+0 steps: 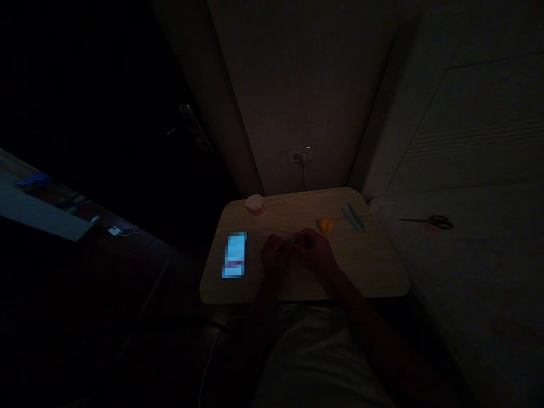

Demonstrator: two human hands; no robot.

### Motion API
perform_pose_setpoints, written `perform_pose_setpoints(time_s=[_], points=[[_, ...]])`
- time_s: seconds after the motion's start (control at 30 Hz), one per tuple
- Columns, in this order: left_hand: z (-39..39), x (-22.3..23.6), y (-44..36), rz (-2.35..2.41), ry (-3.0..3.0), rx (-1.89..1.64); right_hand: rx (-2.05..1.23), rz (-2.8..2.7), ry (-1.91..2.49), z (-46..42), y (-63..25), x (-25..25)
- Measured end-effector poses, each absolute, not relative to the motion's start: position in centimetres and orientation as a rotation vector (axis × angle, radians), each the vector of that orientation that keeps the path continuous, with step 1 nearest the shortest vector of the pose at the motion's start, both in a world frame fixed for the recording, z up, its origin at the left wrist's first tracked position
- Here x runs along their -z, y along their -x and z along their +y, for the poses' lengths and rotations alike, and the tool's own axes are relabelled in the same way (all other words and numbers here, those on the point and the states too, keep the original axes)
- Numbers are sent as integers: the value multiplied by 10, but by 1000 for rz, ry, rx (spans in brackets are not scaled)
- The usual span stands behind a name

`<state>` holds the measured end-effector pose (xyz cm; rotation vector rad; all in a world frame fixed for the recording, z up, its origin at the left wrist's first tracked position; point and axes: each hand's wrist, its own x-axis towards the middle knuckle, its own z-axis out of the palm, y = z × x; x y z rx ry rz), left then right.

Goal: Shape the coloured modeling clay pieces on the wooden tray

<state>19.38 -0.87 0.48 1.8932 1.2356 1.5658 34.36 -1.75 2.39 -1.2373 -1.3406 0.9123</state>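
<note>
Left hand (274,255) and right hand (315,249) meet above the table (374,277), fingertips of both pinched on 1 small green piece (292,240) between them. Orange lump (325,225) lies far right of it; 2 teal tools (356,216) further right; lit phone (234,255) at left

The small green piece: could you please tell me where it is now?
In the head view, the small green piece is just below and right of centre, between the left hand and the right hand, left of the orange lump.
</note>
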Motion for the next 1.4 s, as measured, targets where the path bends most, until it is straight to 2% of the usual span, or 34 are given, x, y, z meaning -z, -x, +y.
perform_pose_setpoints(time_s=[0.27,0.47,0.57,0.73,0.93,1.1,1.4], points=[[-8,-2,-200,1195,-1947,-1600,-900,-1338,1195,-17,-348,-34],[-8,3,-200,1085,-1821,-1520,-1241,-982,1167,-15,-353,-33],[-6,4,-199,1031,-1807,-1497,-1300,-972,1139,-16,-355,-31],[-8,-2,-201,986,-1740,-1476,-1235,-1056,1180,-16,-357,-30],[-5,-1,-200,1023,-1662,-1519,-958,-1298,1155,-14,-352,-28],[-5,3,-198,1138,-1568,-1613,-917,-1556,1071,-19,-348,-35],[-12,-2,-198,1226,-1915,-1659,-781,-1568,1202,-24,-343,-45]])
